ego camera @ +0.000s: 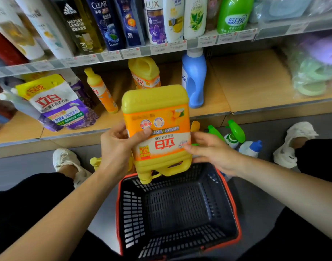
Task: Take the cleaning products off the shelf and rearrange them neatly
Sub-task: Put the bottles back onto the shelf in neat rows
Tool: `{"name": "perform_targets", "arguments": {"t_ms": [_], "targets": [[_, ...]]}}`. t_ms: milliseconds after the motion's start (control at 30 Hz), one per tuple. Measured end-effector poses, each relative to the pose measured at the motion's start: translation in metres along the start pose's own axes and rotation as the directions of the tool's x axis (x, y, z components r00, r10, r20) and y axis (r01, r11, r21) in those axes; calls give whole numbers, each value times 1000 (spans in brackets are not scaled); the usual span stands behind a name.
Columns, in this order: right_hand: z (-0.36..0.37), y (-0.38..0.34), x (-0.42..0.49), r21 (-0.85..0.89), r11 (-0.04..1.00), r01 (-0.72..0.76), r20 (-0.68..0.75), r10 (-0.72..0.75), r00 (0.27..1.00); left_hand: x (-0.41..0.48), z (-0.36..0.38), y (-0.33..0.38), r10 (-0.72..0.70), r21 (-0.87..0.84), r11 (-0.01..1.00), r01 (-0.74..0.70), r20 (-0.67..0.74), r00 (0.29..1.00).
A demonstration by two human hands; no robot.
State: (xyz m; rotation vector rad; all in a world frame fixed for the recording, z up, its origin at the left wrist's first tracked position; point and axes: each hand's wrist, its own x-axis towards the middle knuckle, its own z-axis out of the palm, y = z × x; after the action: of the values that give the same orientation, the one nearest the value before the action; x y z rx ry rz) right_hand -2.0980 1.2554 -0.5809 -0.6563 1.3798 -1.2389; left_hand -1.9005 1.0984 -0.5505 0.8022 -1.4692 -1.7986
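Both hands, left (116,147) and right (214,153), grip one upside-down yellow jug (157,129); one more jug (144,72) shelved, maybe two sprayers (235,132) floored.

We hold a jug (157,129) upside down between left hand (116,149) and right hand (212,153), above the basket (235,210) on the floor. Behind it on the lower shelf (246,87): pouch (58,104) far left, slim bottle (101,91), second jug (145,72), handled bottle (194,78) right. Spray bottles (235,134) lie on the floor right of the basket.
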Motion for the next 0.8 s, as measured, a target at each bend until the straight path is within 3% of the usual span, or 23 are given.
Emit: {"name": "perform_targets", "arguments": {"t_ms": [167, 333, 467, 567, 800], "targets": [[7, 15, -6, 82, 992, -101, 79, 94, 992, 5, -3, 0, -143, -237, 963, 129, -43, 989], [9, 8, -1, 319, 948, 15, -1, -15, 1000, 12, -10, -7, -312, -306, 895, 324, 91, 946], [4, -19, 6, 211, 960, 184, -42, -179, 983, 19, -13, -19, -391, -242, 893, 380, 1, 920], [7, -40, 13, 71, 967, 246, -56, -243, 968, 24, -12, -26, -421, -304, 868, 394, -29, 906], [31, -75, 65, 9, 989, 145, -72, -144, 987, 53, -9, -26, -341, -203, 934, 295, -252, 906]]}}
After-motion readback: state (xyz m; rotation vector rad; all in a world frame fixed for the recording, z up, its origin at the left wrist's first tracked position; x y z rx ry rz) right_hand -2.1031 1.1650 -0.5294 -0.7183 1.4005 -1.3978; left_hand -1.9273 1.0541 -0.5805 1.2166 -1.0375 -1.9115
